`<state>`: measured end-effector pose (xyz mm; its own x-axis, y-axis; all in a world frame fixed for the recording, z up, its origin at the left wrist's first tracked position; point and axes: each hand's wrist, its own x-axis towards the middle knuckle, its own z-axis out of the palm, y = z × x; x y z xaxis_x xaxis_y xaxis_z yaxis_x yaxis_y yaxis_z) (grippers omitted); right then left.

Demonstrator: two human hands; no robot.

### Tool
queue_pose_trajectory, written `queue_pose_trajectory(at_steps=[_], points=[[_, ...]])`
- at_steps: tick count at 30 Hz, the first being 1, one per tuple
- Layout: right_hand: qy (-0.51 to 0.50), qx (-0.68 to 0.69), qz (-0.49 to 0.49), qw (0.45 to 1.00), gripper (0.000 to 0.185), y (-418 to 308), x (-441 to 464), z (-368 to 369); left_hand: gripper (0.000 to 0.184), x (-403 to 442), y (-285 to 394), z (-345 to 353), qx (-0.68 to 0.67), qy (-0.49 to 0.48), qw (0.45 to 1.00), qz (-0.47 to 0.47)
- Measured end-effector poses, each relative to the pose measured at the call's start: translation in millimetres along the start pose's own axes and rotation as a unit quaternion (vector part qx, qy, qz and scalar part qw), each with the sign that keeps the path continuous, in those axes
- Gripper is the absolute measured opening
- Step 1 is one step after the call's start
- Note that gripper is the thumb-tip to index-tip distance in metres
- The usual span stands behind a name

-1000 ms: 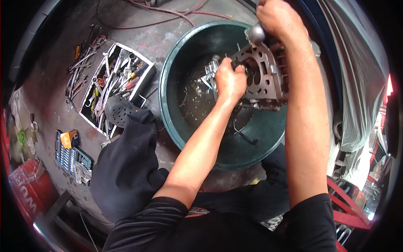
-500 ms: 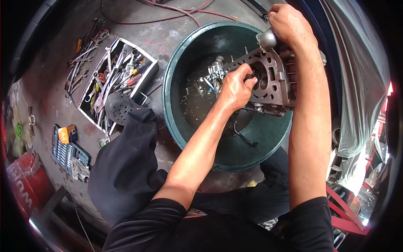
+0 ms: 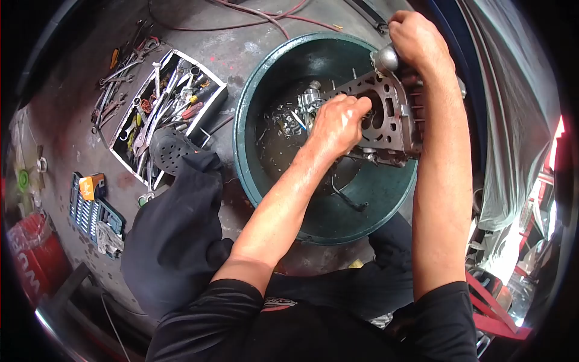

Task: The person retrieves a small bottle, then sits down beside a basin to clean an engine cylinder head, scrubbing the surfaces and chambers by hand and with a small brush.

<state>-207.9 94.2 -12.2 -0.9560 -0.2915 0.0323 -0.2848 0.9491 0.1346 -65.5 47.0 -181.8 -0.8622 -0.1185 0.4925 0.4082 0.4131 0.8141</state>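
the block (image 3: 394, 134) lies over the right side of the tub (image 3: 237, 136), long axis running from mid-tub toward the right rim. the left hand (image 3: 341, 122) is nearer its bore, curled on the face; the right hand (image 3: 420, 39) curls at the far end, by a round knob (image 3: 388, 58). what their fingers grip, i can't tell from here. small parts (image 3: 288, 120) sit in the tub; tools (image 3: 158, 114) fill the toolbox (image 3: 199, 67).

Dark green fills the tub (image 3: 386, 196), brownish grey coats the metal casting (image 3: 393, 137), and here's a black shirt (image 3: 344, 332) with its red-and-white print (image 3: 278, 304)! White edges the toolbox (image 3: 199, 64); orange brightens 1 small box (image 3: 92, 187); reddish hoses (image 3: 263, 16) streak grey floor (image 3: 208, 43).
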Motion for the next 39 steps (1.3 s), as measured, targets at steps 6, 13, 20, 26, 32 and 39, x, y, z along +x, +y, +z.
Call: queue_pose_trajectory(at_steps=[6,13,20,26,32,39], points=[[-0.013,0.021,0.020,0.999,0.035,-0.6,-0.6,-1.0,0.015,0.1,1.7,-0.6,0.018,-0.027,0.998,-0.052],[-0.011,0.034,0.045,0.998,0.036,-3.1,1.0,-1.3,0.011,-2.5,8.0,-5.9,0.041,-0.016,0.979,-0.199],[-0.015,-0.006,0.019,1.000,0.036,2.3,5.9,3.4,0.019,-10.2,3.8,15.7,-0.137,0.067,0.974,-0.168],[-0.001,-0.013,-0.002,1.000,0.036,-3.2,4.3,0.0,0.020,-8.3,-1.0,6.3,-0.115,0.042,0.987,-0.100],[-0.050,0.033,0.063,0.996,0.037,2.8,8.9,2.6,0.016,-7.0,9.1,16.6,-0.116,0.101,0.982,-0.111],[-0.032,-0.015,0.026,0.999,0.039,4.2,13.2,1.0,0.013,-6.2,10.6,8.7,-0.243,0.131,0.905,-0.324]])
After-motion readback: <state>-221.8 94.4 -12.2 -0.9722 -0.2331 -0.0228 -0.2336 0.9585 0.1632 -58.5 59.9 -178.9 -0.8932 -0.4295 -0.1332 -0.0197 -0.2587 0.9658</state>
